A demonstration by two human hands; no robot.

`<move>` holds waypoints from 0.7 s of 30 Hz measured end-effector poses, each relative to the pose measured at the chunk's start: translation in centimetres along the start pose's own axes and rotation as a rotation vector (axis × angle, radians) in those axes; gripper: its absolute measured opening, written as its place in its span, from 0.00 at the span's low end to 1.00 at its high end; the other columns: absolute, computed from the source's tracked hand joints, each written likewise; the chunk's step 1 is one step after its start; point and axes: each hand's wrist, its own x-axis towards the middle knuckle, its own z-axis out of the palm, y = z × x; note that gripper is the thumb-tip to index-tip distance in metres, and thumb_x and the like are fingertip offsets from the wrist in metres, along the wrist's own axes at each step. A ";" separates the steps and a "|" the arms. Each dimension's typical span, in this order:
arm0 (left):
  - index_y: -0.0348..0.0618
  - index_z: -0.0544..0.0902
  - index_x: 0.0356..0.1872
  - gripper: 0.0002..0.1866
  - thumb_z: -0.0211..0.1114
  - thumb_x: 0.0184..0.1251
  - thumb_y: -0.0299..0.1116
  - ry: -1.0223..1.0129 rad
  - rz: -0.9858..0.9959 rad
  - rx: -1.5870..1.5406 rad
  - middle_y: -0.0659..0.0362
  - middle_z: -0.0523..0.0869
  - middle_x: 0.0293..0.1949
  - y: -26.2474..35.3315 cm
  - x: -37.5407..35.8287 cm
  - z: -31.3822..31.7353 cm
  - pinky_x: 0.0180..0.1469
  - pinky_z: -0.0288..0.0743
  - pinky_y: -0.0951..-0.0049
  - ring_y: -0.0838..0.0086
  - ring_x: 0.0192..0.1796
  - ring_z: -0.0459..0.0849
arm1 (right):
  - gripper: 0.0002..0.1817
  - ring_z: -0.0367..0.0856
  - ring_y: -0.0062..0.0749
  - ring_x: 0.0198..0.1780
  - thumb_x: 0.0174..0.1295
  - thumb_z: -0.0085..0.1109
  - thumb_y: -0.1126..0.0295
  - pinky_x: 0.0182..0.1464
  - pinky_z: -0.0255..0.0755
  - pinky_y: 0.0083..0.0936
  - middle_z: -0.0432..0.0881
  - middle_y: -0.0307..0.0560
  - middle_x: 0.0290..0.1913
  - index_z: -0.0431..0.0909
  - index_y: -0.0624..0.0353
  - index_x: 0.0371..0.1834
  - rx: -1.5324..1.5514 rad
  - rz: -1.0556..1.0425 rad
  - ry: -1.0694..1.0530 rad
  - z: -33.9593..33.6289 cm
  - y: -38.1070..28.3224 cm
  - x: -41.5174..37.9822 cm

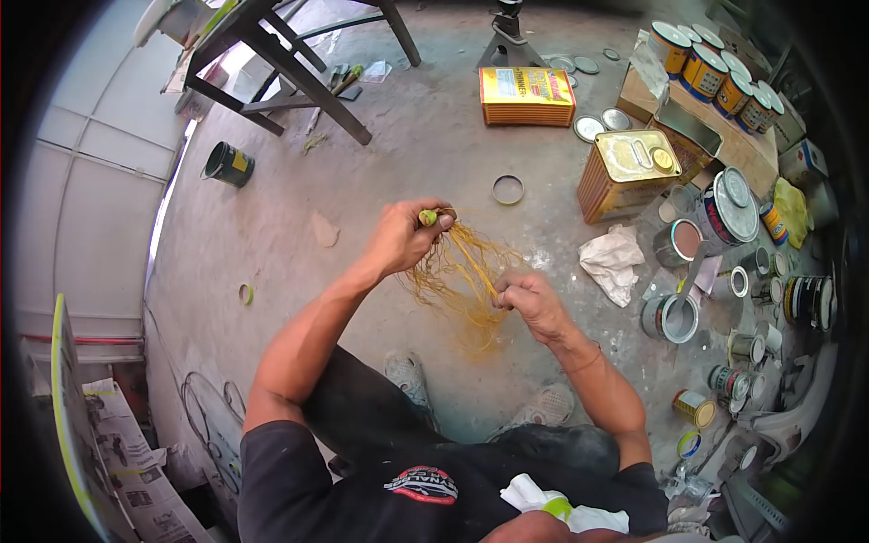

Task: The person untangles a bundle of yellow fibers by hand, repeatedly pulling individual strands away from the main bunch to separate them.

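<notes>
Strands (471,258) of yellow fibre, loose and tangled, hang between two bare hands above a stained concrete floor (299,235), at the middle of the scene. The left hand (415,233) is closed on their upper end, together with a small yellow-green wad (428,217), which may be bunched tape, though its detail is too small to settle. The right hand (532,304), lower and to the right, has its fingers curled in and pinches part of the same bundle. On the near side are the wearer's black T-shirt (362,498) and two pale shoes (407,376), one to each side below the strands. Far beyond the hands, a thinner tin (527,95) lies flat; nearer and to its right stands a metal tin (625,167) with a gold-coloured top. A shallow ring-shaped lid (508,189) rests on the floor just beyond the hands. To the right, a crumpled white cloth or paper (612,264) lies near an open can of pinkish-brown paint (681,242) and a can with a stirring stick (670,320). Lidded paint cans (704,72) stand in rows on cardboard at the far right. At the far left, a dark bucket (228,165) leans near a dark-framed stand (303,77).
</notes>
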 end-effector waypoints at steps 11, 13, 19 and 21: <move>0.40 0.86 0.41 0.12 0.63 0.71 0.38 1.130 -0.101 0.114 0.63 0.84 0.25 -14.8 2.8 -13.8 0.28 0.67 0.77 0.82 0.24 0.75 | 0.10 0.74 0.27 0.34 0.51 0.51 0.69 0.41 0.68 0.25 0.78 0.42 0.27 0.77 0.66 0.24 -0.138 0.047 -0.119 -2.2 0.0 -5.2; 0.39 0.86 0.41 0.13 0.63 0.71 0.39 1.161 -0.169 0.088 0.63 0.84 0.26 -16.6 1.6 -15.2 0.28 0.67 0.77 0.81 0.24 0.75 | 0.11 0.75 0.28 0.35 0.51 0.51 0.69 0.42 0.69 0.25 0.79 0.44 0.29 0.79 0.66 0.26 0.029 -0.037 0.011 -6.2 0.2 -6.6; 0.39 0.84 0.45 0.12 0.64 0.70 0.37 0.326 -0.109 -0.225 0.62 0.85 0.34 -9.4 0.0 -11.4 0.30 0.69 0.80 0.83 0.31 0.77 | 0.13 0.79 0.30 0.40 0.53 0.52 0.72 0.45 0.71 0.26 0.83 0.47 0.36 0.83 0.68 0.36 -0.190 -0.149 0.258 -9.7 -4.1 -6.8; 0.36 0.82 0.48 0.14 0.63 0.72 0.37 0.093 -0.032 -0.210 0.62 0.85 0.34 -5.4 0.1 -8.1 0.34 0.72 0.80 0.82 0.32 0.77 | 0.11 0.82 0.30 0.42 0.58 0.58 0.71 0.47 0.73 0.26 0.85 0.46 0.37 0.83 0.66 0.40 -0.354 -0.249 0.246 -6.8 -5.4 -5.4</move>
